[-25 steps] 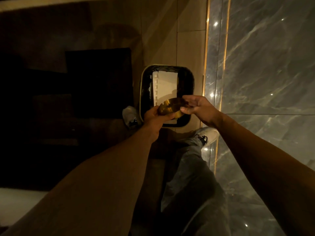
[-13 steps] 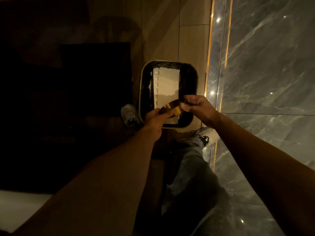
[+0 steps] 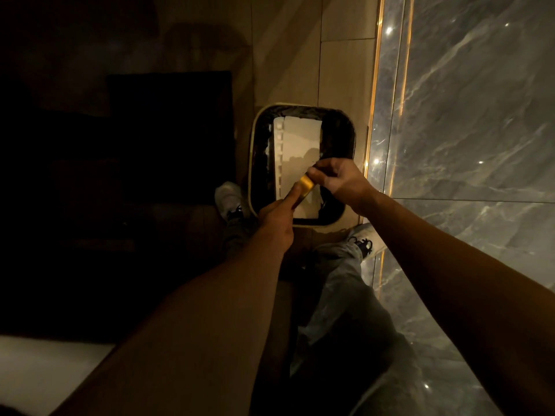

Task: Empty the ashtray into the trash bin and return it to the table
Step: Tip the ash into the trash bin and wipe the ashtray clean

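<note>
A gold ashtray (image 3: 306,185) is held tipped on its edge over the trash bin (image 3: 255,136). The bin stands on the floor, has a gold rim and a black liner, and holds a pale flat box. My left hand (image 3: 277,216) grips the ashtray's lower near side. My right hand (image 3: 338,178) pinches its upper rim from the right. Only the ashtray's outer wall shows; its inside is turned away from me.
A glossy grey marble wall (image 3: 465,115) with a gold strip runs along the right, close to the bin. My two shoes (image 3: 229,199) stand on either side of the bin's near end. Dark furniture (image 3: 168,133) sits to the left.
The ashtray has gone from nearly level to steeply tipped on edge over the bin. Both hands kept their hold and moved slightly further over the opening.
</note>
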A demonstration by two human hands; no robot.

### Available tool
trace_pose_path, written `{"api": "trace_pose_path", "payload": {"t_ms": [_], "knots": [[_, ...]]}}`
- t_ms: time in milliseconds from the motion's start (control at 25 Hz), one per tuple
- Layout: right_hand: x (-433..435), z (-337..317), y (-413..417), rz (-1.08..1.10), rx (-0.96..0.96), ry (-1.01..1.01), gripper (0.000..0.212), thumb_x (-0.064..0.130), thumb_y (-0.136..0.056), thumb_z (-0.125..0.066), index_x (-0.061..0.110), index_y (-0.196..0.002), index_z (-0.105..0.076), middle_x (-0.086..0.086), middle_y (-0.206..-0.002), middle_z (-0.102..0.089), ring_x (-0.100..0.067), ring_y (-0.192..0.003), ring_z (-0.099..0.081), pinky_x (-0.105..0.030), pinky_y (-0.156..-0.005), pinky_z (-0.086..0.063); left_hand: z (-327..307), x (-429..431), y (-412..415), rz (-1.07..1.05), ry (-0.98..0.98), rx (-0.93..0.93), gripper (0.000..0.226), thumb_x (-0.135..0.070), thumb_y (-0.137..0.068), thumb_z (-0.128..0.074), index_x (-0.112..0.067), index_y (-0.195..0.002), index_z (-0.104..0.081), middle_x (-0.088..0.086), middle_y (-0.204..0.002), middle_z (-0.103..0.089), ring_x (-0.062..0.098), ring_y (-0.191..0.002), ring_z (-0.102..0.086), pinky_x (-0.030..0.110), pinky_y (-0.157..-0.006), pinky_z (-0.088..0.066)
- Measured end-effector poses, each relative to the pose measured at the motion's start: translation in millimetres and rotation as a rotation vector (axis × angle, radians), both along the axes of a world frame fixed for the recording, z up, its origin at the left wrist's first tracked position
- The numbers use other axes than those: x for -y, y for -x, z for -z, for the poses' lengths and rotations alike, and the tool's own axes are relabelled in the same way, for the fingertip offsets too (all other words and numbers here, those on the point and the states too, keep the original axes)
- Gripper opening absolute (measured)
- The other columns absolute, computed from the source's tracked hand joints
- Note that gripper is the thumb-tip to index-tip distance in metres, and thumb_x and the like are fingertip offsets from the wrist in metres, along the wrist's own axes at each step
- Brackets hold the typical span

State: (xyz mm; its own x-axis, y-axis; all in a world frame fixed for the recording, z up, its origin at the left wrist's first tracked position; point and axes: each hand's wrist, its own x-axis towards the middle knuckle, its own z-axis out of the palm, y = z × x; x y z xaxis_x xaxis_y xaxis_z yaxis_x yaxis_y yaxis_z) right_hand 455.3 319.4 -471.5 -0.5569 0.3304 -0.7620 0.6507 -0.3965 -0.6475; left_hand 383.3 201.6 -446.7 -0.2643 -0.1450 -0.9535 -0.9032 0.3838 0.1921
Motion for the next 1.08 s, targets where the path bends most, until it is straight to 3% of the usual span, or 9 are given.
{"api": "trace_pose_path", "payload": {"t_ms": [120, 280, 400, 520, 640, 720, 800, 960, 1080], "knots": [[2, 4, 5, -0.031, 0.041, 0.019, 0.03, 0.029, -0.092, -0.062, 0.007, -0.113, -0.064, -0.009, -0.108, -0.067, -0.017, -0.099, -0.06, -0.027, -0.086, -0.045, 0, 2, -2, -0.053, 0.007, 0.002, 0.027, -0.023, -0.075, -0.08, -0.009, -0.089, -0.062, 0.002, -0.097, -0.065, 0.019, -0.1, -0.059, 0.024, -0.084, -0.044], [6, 9, 10, -0.052, 0.085, 0.03, 0.036, 0.039, -0.09, -0.061, 0.011, -0.113, -0.065, -0.007, -0.108, -0.068, -0.019, -0.104, -0.06, -0.032, -0.092, -0.045, -2, 6, -2, -0.099, 0.024, -0.014, 0.059, -0.028, -0.074, -0.08, -0.004, -0.122, -0.056, 0.009, -0.12, -0.061, 0.023, -0.113, -0.058, 0.026, -0.088, -0.044], [7, 10, 13, -0.058, 0.093, 0.026, 0.044, 0.044, -0.091, -0.058, 0.01, -0.119, -0.063, -0.007, -0.113, -0.067, -0.02, -0.107, -0.059, -0.034, -0.097, -0.044, -4, 5, -2, -0.108, 0.054, -0.032, 0.064, -0.034, -0.073, -0.08, -0.005, -0.123, -0.054, 0.011, -0.118, -0.061, 0.025, -0.11, -0.059, 0.03, -0.086, -0.047], [5, 9, 13, -0.058, 0.099, 0.04, 0.048, 0.045, -0.091, -0.057, 0.011, -0.124, -0.061, -0.006, -0.115, -0.068, -0.021, -0.11, -0.06, -0.039, -0.104, -0.044, -1, 2, -1, -0.064, 0.101, -0.078, 0.069, -0.045, -0.072, -0.079, -0.008, -0.124, -0.052, 0.009, -0.114, -0.061, 0.024, -0.108, -0.06, 0.041, -0.099, -0.048], [6, 7, 12, -0.014, 0.129, -0.004, 0.048, 0.044, -0.09, -0.059, 0.01, -0.124, -0.057, -0.004, -0.111, -0.066, -0.017, -0.101, -0.06, -0.033, -0.092, -0.049, 4, -4, 4, 0.163, 0.182, -0.124, 0.051, -0.057, -0.076, -0.069, -0.013, -0.1, -0.063, 0.009, -0.112, -0.068, 0.026, -0.106, -0.064, 0.042, -0.096, -0.05], [5, 6, 11, 0.014, 0.134, -0.033, 0.043, 0.04, -0.091, -0.061, 0.011, -0.121, -0.054, -0.001, -0.103, -0.063, -0.011, -0.088, -0.058, -0.023, -0.074, -0.049, -1, -9, 6, 0.284, 0.208, -0.194, 0.049, -0.053, -0.083, -0.063, -0.008, -0.102, -0.067, 0.009, -0.105, -0.067, 0.023, -0.098, -0.062, 0.034, -0.086, -0.049], [5, 6, 9, 0.035, 0.148, -0.034, 0.037, 0.038, -0.09, -0.062, 0.012, -0.115, -0.055, -0.001, -0.097, -0.062, -0.009, -0.083, -0.057, -0.02, -0.066, -0.046, -6, -10, 6, 0.353, 0.211, -0.259, 0.047, -0.048, -0.089, -0.059, -0.006, -0.11, -0.067, 0.012, -0.108, -0.067, 0.026, -0.101, -0.061, 0.031, -0.081, -0.044], [9, 5, 7, 0.076, 0.184, -0.07, 0.036, 0.041, -0.09, -0.061, 0.011, -0.108, -0.057, -0.003, -0.094, -0.064, -0.014, -0.084, -0.059, -0.027, -0.073, -0.049, -12, -9, 2, 0.428, 0.158, -0.379, 0.047, -0.034, -0.094, -0.056, -0.01, -0.135, -0.052, 0.015, -0.131, -0.061, 0.029, -0.121, -0.056, 0.032, -0.092, -0.044], [8, 3, 6, 0.113, 0.204, -0.07, 0.033, 0.042, -0.091, -0.059, 0.011, -0.104, -0.059, -0.002, -0.092, -0.064, -0.015, -0.084, -0.06, -0.033, -0.08, -0.051, -11, -4, -5, 0.517, 0.092, -0.446, 0.058, -0.02, -0.093, -0.06, -0.017, -0.145, -0.037, 0.018, -0.136, -0.057, 0.029, -0.126, -0.054, 0.033, -0.103, -0.043]]}}
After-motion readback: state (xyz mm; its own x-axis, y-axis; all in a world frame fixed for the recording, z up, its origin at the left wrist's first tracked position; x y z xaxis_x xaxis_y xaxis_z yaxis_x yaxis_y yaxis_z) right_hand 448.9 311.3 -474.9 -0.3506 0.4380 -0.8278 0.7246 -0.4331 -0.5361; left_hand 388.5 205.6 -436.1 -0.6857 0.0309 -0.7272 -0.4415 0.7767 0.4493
